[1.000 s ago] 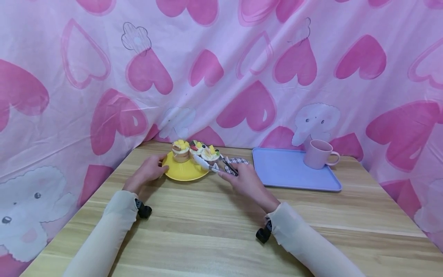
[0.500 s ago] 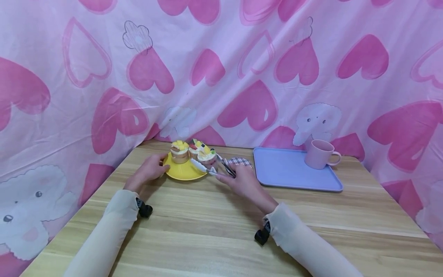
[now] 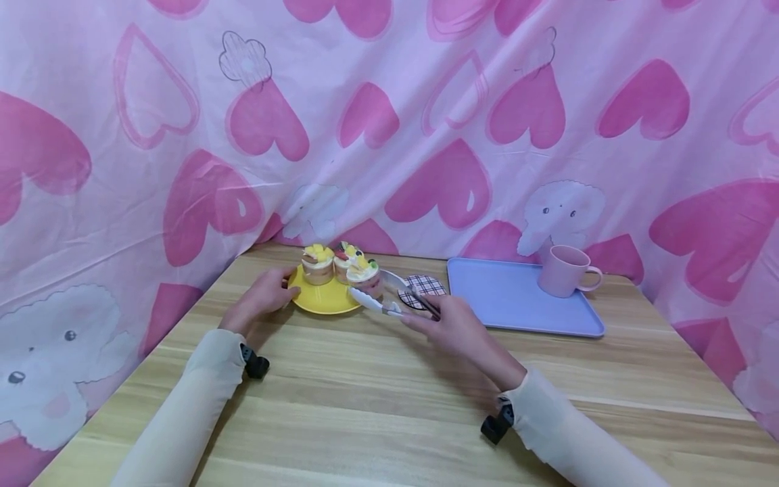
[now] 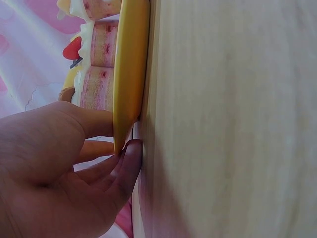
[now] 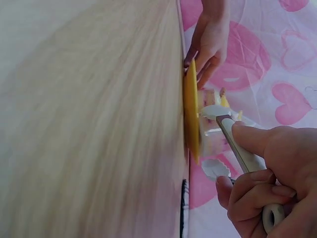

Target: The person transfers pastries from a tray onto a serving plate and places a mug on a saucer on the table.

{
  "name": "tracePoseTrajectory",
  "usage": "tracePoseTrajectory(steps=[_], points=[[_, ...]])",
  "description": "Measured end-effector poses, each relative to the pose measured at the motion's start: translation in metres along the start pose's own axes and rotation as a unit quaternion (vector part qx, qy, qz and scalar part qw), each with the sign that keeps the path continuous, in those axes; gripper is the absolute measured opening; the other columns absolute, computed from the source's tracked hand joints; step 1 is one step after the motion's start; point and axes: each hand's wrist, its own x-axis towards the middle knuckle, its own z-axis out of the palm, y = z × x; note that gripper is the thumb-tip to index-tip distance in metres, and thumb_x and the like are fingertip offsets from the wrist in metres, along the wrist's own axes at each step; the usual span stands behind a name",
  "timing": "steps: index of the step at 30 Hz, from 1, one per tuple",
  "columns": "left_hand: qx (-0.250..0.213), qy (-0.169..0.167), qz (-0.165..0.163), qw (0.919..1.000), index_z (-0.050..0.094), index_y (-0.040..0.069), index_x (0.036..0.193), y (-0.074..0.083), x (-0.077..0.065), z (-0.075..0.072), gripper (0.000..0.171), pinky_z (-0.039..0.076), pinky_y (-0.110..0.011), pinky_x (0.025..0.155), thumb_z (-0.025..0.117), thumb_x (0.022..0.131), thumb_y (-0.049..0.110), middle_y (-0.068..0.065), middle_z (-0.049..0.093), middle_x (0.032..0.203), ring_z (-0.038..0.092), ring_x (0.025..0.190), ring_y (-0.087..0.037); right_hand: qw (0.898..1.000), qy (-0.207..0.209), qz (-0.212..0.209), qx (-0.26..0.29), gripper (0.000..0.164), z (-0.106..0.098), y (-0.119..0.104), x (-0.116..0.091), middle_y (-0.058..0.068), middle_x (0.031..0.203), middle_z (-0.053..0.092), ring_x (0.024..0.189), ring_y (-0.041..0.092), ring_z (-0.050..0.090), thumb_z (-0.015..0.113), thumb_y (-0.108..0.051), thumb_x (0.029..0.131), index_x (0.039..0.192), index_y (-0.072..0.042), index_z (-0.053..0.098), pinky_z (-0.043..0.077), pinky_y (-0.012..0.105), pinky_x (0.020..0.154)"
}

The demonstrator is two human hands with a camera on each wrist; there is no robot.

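Note:
In the head view, my left hand point(image 3: 266, 294) pinches the left rim of a yellow plate point(image 3: 325, 304). The left wrist view shows the thumb above the rim and the fingers point(image 4: 130, 158) beneath it. Three dessert cups stand upright on the plate: one with yellow fruit cubes point(image 3: 318, 265), one with strawberry point(image 3: 342, 262), and the nearest with cream and mixed fruit point(image 3: 364, 276). My right hand point(image 3: 456, 328) grips tongs point(image 5: 240, 146) by their handles. Their pale tips are spread apart, close to the nearest cup; whether they touch it I cannot tell.
A round checked coaster point(image 3: 424, 285) lies right of the plate, partly behind the tongs. Farther right is a blue tray point(image 3: 511, 301) with a pink mug point(image 3: 561, 272) at its right end. Heart-patterned pink cloth point(image 3: 438, 182) hangs behind the wooden table.
The nearest cup has shifted slightly left on the plate. The tongs have spread wider and drawn back to the right with my right hand. My left hand has stayed at the rim.

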Motion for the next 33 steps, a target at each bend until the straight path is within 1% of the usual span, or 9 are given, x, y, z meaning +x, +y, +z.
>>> tracePoseTrajectory(steps=[3,9,13,18,21,23,27,30,33], points=[[0.001,0.0,-0.001,1.0,0.03,-0.009,0.165,0.0,0.0,0.0,0.066,0.046,-0.058,0.122,0.057,0.11,0.015,-0.035,0.043,0.164,0.051,0.148,-0.047,1.0,0.003,-0.017,-0.019,0.066,-0.008,0.003,-0.004,0.004,0.083,0.073,0.059,0.012,0.056,0.082,-0.054,0.093,0.143,-0.013,0.071,0.043,0.026,0.048],[0.002,0.0,-0.002,1.0,0.03,-0.009,0.165,0.001,-0.001,0.0,0.066,0.047,-0.058,0.122,0.057,0.11,0.016,-0.035,0.043,0.164,0.051,0.147,-0.048,0.998,0.011,-0.036,-0.049,0.065,-0.015,0.006,-0.009,0.004,0.086,0.068,0.06,0.01,0.041,0.082,-0.053,0.094,0.142,-0.01,0.072,0.033,0.024,0.047],[0.001,-0.001,-0.005,1.0,0.03,-0.009,0.165,0.001,-0.003,0.0,0.066,0.047,-0.058,0.121,0.057,0.11,0.016,-0.035,0.043,0.164,0.051,0.147,-0.048,0.999,0.001,-0.031,-0.04,0.069,-0.014,0.006,-0.011,0.003,0.08,0.069,0.056,0.01,0.043,0.082,-0.052,0.094,0.148,-0.011,0.068,0.033,0.022,0.045],[0.001,0.004,0.003,1.0,0.031,-0.01,0.165,0.003,-0.004,0.0,0.066,0.046,-0.059,0.122,0.057,0.11,0.015,-0.036,0.043,0.163,0.051,0.147,-0.048,0.999,-0.012,-0.047,-0.014,0.069,-0.007,0.004,-0.012,-0.001,0.069,0.07,0.051,0.01,0.05,0.082,-0.052,0.094,0.15,-0.014,0.066,0.037,0.023,0.043],[0.005,0.007,0.012,0.9999,0.032,-0.011,0.164,0.003,-0.005,-0.001,0.065,0.046,-0.059,0.122,0.058,0.11,0.015,-0.036,0.043,0.163,0.051,0.147,-0.049,0.998,-0.018,-0.055,0.002,0.067,-0.001,0.002,-0.011,-0.002,0.068,0.07,0.051,0.009,0.051,0.081,-0.051,0.095,0.149,-0.014,0.067,0.036,0.023,0.042],[0.007,0.009,0.014,0.9998,0.032,-0.011,0.164,0.003,-0.005,-0.001,0.065,0.046,-0.059,0.122,0.058,0.11,0.015,-0.036,0.043,0.163,0.051,0.147,-0.049,0.998,-0.021,-0.058,0.011,0.061,0.004,0.0,-0.01,-0.004,0.068,0.067,0.052,0.008,0.049,0.081,-0.05,0.096,0.145,-0.017,0.07,0.035,0.022,0.043],[0.009,0.007,0.014,0.9998,0.032,-0.011,0.163,0.004,-0.005,-0.002,0.065,0.046,-0.059,0.122,0.059,0.109,0.015,-0.037,0.042,0.164,0.05,0.148,-0.049,0.998,-0.017,-0.058,0.026,0.053,0.01,-0.003,-0.009,-0.006,0.068,0.06,0.053,0.007,0.046,0.08,-0.049,0.097,0.14,-0.02,0.073,0.034,0.021,0.043],[0.006,0.006,0.013,0.9999,0.032,-0.011,0.164,0.004,-0.005,-0.001,0.066,0.045,-0.059,0.122,0.059,0.109,0.015,-0.037,0.042,0.164,0.05,0.148,-0.049,0.998,-0.008,-0.048,0.03,0.058,0.011,-0.005,-0.008,-0.005,0.067,0.061,0.052,0.007,0.046,0.081,-0.049,0.096,0.145,-0.021,0.071,0.033,0.021,0.042],[0.005,0.007,0.013,0.9999,0.032,-0.011,0.164,0.003,-0.005,0.0,0.066,0.046,-0.059,0.122,0.058,0.109,0.015,-0.037,0.043,0.163,0.051,0.147,-0.049,0.999,0.002,-0.046,0.018,0.06,0.011,-0.006,-0.008,-0.004,0.067,0.063,0.052,0.007,0.047,0.082,-0.049,0.095,0.147,-0.02,0.069,0.033,0.021,0.042]])
